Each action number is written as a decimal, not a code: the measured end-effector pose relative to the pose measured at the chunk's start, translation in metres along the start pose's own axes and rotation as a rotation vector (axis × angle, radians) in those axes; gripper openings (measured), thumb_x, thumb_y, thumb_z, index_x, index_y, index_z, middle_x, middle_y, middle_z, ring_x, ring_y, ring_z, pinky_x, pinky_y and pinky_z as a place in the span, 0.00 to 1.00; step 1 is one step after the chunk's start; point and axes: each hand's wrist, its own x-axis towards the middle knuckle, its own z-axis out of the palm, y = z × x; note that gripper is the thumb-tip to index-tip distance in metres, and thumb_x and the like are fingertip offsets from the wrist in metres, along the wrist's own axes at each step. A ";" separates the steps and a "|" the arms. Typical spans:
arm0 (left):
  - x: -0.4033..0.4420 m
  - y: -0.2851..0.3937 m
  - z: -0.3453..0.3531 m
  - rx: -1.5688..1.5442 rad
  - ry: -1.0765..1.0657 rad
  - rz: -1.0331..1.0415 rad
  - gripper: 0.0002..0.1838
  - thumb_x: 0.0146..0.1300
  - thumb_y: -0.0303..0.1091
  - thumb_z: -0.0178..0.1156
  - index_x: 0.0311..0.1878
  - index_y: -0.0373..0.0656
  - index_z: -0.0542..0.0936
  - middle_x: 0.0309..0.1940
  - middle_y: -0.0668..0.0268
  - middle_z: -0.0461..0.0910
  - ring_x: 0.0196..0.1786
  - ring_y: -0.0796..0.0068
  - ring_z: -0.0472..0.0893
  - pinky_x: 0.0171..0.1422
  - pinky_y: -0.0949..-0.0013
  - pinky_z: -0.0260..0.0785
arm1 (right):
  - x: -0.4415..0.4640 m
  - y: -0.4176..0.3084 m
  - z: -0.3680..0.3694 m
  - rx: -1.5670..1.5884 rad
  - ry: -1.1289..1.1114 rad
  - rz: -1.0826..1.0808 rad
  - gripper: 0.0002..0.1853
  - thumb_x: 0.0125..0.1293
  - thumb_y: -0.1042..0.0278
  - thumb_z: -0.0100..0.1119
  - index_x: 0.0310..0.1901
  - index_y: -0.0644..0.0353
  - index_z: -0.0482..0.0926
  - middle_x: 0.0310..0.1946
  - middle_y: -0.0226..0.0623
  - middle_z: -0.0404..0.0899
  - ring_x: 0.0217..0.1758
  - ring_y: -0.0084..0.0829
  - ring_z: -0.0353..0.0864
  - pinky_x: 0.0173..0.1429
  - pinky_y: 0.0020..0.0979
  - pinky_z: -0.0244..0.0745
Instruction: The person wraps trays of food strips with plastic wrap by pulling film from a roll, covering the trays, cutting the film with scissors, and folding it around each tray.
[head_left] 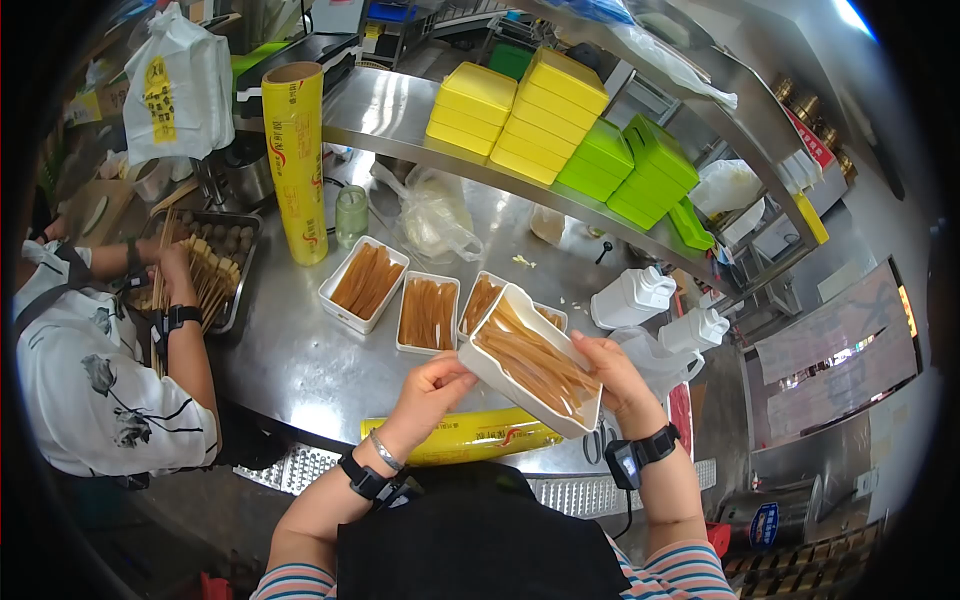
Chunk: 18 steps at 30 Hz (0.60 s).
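Note:
Between my hands a white tray of brown strips [535,365] is held up, tilted, above the metal table. My left hand [430,395] grips its left end, and my right hand [615,372] grips its right end. Behind it, partly covered, sits another white tray with the same strips [482,300]. Two more filled trays stand to its left, one in the middle [428,313] and one farther left [367,284]. A yellow roll of film [470,437] lies at the table's front edge, below the held tray.
A co-worker [120,370] handles skewers over a dark tray [240,270] at left. An upright yellow roll [297,165], a green jar [351,215] and a plastic bag [435,215] stand behind the trays. White jugs [632,298] are at right; yellow boxes [550,110] sit on the shelf.

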 end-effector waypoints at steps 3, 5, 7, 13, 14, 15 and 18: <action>-0.004 0.002 -0.011 -0.045 0.051 -0.039 0.08 0.69 0.29 0.57 0.49 0.39 0.78 0.36 0.72 0.78 0.27 0.90 0.69 0.30 0.82 0.63 | -0.001 -0.003 -0.005 -0.058 -0.007 -0.004 0.18 0.70 0.56 0.57 0.42 0.67 0.82 0.35 0.33 0.83 0.36 0.21 0.81 0.43 0.24 0.76; -0.007 0.002 -0.019 -0.064 0.052 -0.054 0.07 0.71 0.29 0.55 0.47 0.39 0.77 0.39 0.70 0.80 0.28 0.89 0.72 0.32 0.82 0.66 | -0.001 0.001 -0.013 -0.054 -0.001 -0.018 0.19 0.71 0.56 0.57 0.41 0.68 0.82 0.35 0.33 0.83 0.36 0.21 0.81 0.42 0.24 0.76; -0.009 -0.001 -0.025 -0.231 0.078 -0.084 0.06 0.73 0.31 0.52 0.46 0.39 0.74 0.43 0.64 0.81 0.33 0.81 0.79 0.41 0.77 0.75 | -0.004 0.001 -0.016 -0.071 -0.013 -0.018 0.18 0.71 0.55 0.57 0.41 0.66 0.82 0.34 0.34 0.84 0.34 0.21 0.82 0.40 0.24 0.78; -0.016 -0.016 -0.023 -0.263 -0.037 -0.123 0.07 0.72 0.30 0.53 0.49 0.42 0.73 0.41 0.63 0.81 0.39 0.77 0.82 0.42 0.75 0.75 | -0.007 0.002 -0.009 -0.053 -0.007 0.015 0.17 0.71 0.54 0.57 0.38 0.63 0.81 0.33 0.33 0.84 0.32 0.21 0.82 0.37 0.24 0.78; -0.017 -0.010 -0.021 -0.262 -0.038 -0.125 0.07 0.72 0.30 0.53 0.49 0.42 0.73 0.41 0.63 0.81 0.39 0.77 0.82 0.42 0.75 0.75 | -0.007 0.002 -0.009 -0.049 -0.013 0.019 0.17 0.71 0.54 0.57 0.38 0.63 0.81 0.32 0.32 0.84 0.32 0.20 0.82 0.37 0.24 0.78; -0.020 -0.001 -0.018 -0.127 -0.069 -0.120 0.07 0.70 0.28 0.55 0.49 0.40 0.75 0.40 0.64 0.81 0.38 0.77 0.82 0.42 0.76 0.74 | -0.008 0.002 -0.009 -0.048 -0.012 0.019 0.17 0.71 0.54 0.57 0.38 0.63 0.81 0.32 0.32 0.84 0.32 0.20 0.82 0.37 0.24 0.78; -0.018 -0.004 -0.026 0.168 -0.129 -0.148 0.08 0.66 0.24 0.59 0.48 0.38 0.79 0.38 0.66 0.80 0.39 0.77 0.82 0.43 0.76 0.74 | -0.009 0.002 -0.009 -0.042 0.006 0.021 0.17 0.71 0.54 0.57 0.38 0.63 0.81 0.31 0.31 0.83 0.31 0.20 0.81 0.37 0.23 0.77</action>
